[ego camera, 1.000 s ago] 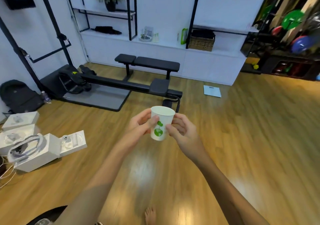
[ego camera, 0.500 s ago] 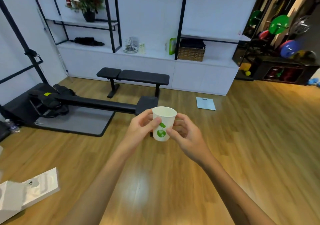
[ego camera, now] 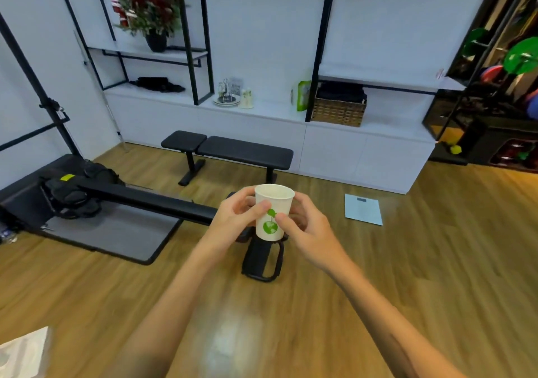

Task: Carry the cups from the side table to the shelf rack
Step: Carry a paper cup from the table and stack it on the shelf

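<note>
A white paper cup (ego camera: 273,203) with a green globe print stands upright in mid-air in front of me. My left hand (ego camera: 237,217) grips its left side and my right hand (ego camera: 305,226) grips its right side, thumbs on the near face. The white shelf rack (ego camera: 262,110) with black uprights runs along the far wall, well beyond the cup. On it stand another small white cup (ego camera: 247,98) and a glass holder on a plate (ego camera: 227,95). The side table is out of view.
A black flat bench (ego camera: 230,150) stands before the shelf. A black rowing machine (ego camera: 139,197) on a grey mat crosses the floor just past my hands. A scale (ego camera: 363,209) lies on the wood floor. A wicker basket (ego camera: 339,113) sits on the rack, weight plates (ego camera: 521,57) at right.
The view has swung right and moved closer to the shelf rack; the white boxes on the floor have slid out at the left. Both hands keep holding the cup.
</note>
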